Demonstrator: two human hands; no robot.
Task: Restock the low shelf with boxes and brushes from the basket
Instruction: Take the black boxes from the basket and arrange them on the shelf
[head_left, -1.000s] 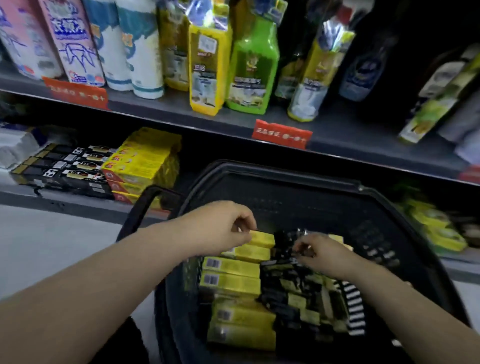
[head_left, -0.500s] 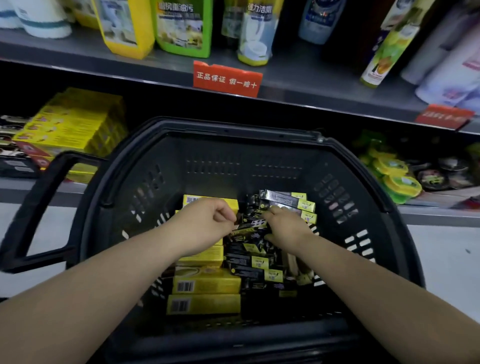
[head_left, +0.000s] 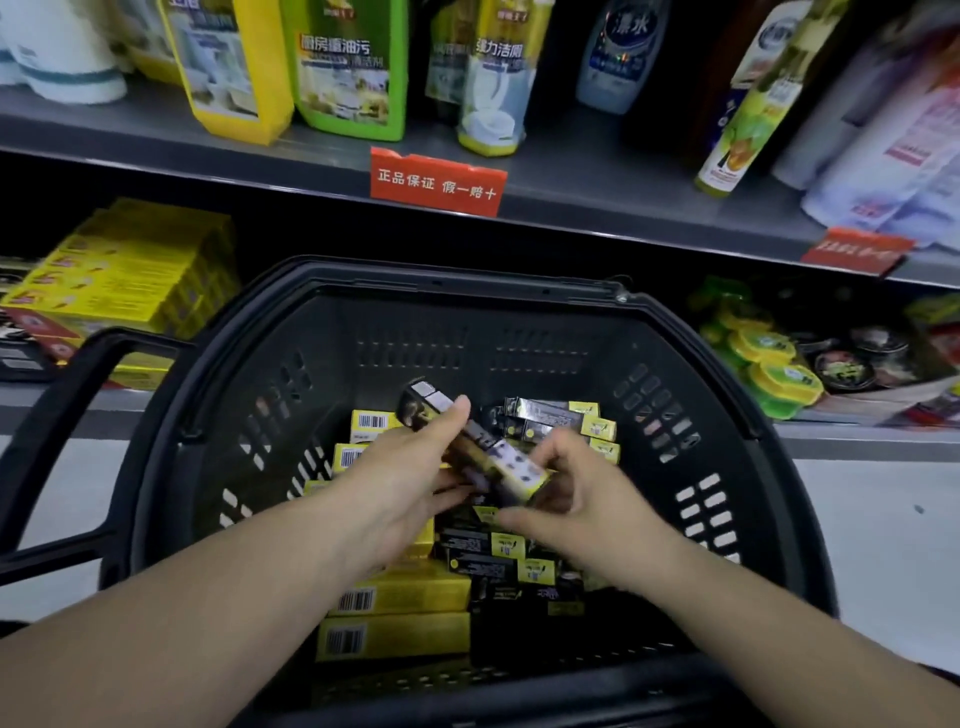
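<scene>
A black plastic basket (head_left: 467, 291) stands in front of the low shelf. Inside lie yellow boxes (head_left: 395, 631) on the left and black-and-yellow brush packs (head_left: 550, 415) on the right. My left hand (head_left: 400, 478) and my right hand (head_left: 576, 493) are both over the basket's middle. Together they hold a long black-and-yellow brush pack (head_left: 470, 441), lifted and tilted above the pile. My left thumb presses its upper part and my right fingers pinch its lower yellow end.
The low shelf holds a stack of yellow boxes (head_left: 130, 275) at the left and round green-lidded tubs (head_left: 763, 358) at the right. Cleaner bottles (head_left: 343, 62) fill the upper shelf with a red tag (head_left: 436, 182). The basket handle (head_left: 62, 415) juts left.
Both hands have lifted one brush pack out of the pile; half a second ago they were down among the packs. The view has shifted closer to the basket.
</scene>
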